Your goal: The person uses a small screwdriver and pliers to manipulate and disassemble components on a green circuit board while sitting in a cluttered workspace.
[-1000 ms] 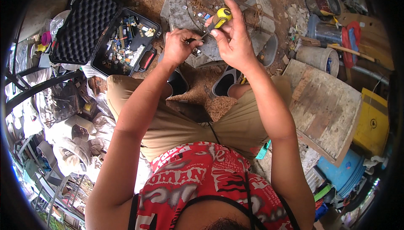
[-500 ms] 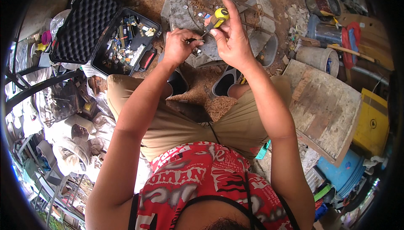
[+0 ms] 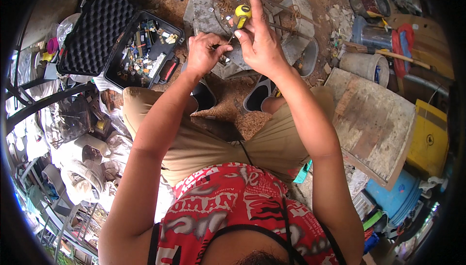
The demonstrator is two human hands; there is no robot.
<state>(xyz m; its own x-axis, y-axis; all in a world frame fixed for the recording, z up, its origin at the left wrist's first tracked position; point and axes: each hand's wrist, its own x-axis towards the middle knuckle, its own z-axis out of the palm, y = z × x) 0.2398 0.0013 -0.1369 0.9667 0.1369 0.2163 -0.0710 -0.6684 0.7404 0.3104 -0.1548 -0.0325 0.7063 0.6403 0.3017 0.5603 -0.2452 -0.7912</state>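
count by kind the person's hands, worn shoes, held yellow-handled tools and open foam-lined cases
Hands: 2 (left hand, right hand)
Worn shoes: 2
Held yellow-handled tool: 1
Open foam-lined case: 1
Total: 6

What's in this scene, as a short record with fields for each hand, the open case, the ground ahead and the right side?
Right hand: holds a yellow-and-black screwdriver, index finger extended
Left hand: fingertips pinched near the screwdriver's lower end; any piece there is too small to tell
Case: black, open, foam-lined lid, small electronic parts inside
Ground ahead: grey slab
Right side: wooden board, blue bucket
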